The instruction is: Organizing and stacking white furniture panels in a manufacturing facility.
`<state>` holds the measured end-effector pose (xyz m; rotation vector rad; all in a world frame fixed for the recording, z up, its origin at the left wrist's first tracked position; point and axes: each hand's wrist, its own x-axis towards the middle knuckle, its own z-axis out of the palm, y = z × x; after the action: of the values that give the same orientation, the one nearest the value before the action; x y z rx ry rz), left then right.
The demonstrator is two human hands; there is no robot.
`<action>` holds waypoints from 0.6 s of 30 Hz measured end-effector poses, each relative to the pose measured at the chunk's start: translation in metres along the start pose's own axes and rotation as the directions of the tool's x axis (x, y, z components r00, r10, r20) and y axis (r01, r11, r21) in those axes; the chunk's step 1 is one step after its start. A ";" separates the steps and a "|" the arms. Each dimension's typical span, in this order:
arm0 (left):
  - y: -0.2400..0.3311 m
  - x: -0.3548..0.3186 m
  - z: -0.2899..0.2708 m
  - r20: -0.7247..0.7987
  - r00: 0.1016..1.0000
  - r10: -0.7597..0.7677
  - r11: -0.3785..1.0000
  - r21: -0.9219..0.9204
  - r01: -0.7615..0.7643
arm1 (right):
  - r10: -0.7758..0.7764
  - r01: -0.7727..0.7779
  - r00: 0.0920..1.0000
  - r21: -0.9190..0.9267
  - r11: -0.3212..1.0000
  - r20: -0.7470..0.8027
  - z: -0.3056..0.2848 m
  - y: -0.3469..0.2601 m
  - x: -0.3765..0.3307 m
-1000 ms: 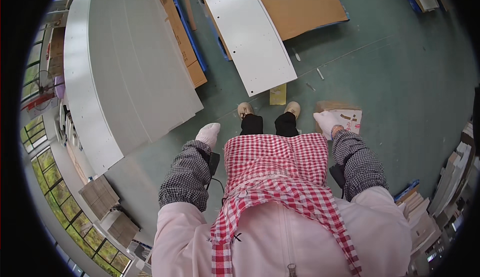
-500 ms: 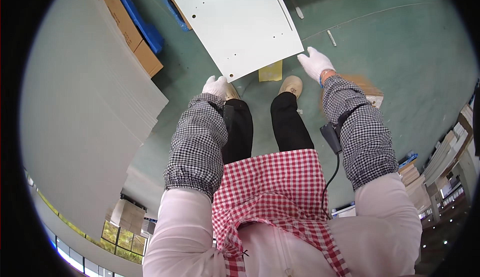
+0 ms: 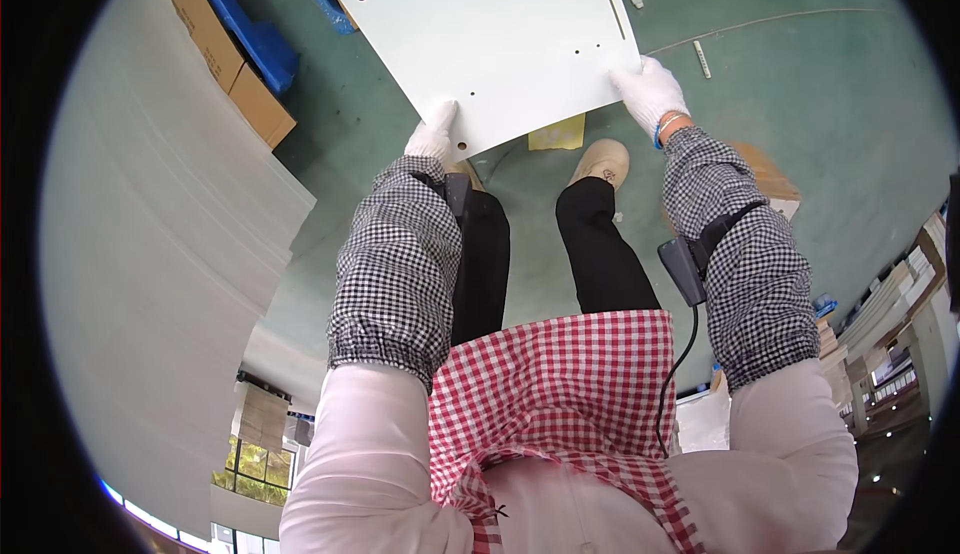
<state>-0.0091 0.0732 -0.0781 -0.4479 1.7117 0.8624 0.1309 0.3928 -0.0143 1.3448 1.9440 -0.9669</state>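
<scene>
In the upper middle of the frame, the gloved fingers [image 3: 640, 79] of the right hand [image 3: 650, 94] are closing over the near right corner of a large white panel [image 3: 490, 34], gripping its edge. Left of that, the left hand [image 3: 433, 134] is pressing against the panel's near edge close to its left corner; its fingers are lying fairly straight along the underside, and whether they are truly clamping or only propping the edge cannot be told from here.

The panel is lying directly ahead of both hands, stretching away toward the top of the frame, so its long axis is running away from the person and slightly to the upper left. Its near edge is slanting, lower at the left hand and higher at the right. Small drilled holes are showing across its face. Both hands are reaching about equally far forward.

Beneath the near edge, a yellow slip [image 3: 557, 134] is lying on the green floor [image 3: 800, 84] between the two shoes. A stack of cardboard boxes [image 3: 225, 49] is sitting at the upper left.
</scene>
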 end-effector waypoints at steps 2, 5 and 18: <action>0.013 -0.014 0.031 -0.037 0.998 -0.054 0.993 -0.106 0.050 | 0.041 -0.041 0.999 -0.042 0.998 -0.014 -0.005 0.020 0.005; 0.001 -0.009 -0.023 -0.168 0.982 -0.091 0.968 -0.244 0.048 | 0.011 -0.010 0.999 -0.017 1.000 0.051 0.018 -0.017 -0.009; -0.014 -0.041 -0.087 -0.349 0.904 -0.247 0.969 -0.094 0.228 | 0.025 -0.168 0.953 0.458 0.873 0.302 0.069 -0.028 -0.034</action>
<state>-0.0444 -0.0059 -0.0336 -0.8753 1.9177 0.6749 0.1197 0.3119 -0.0202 1.4453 1.4506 -1.5721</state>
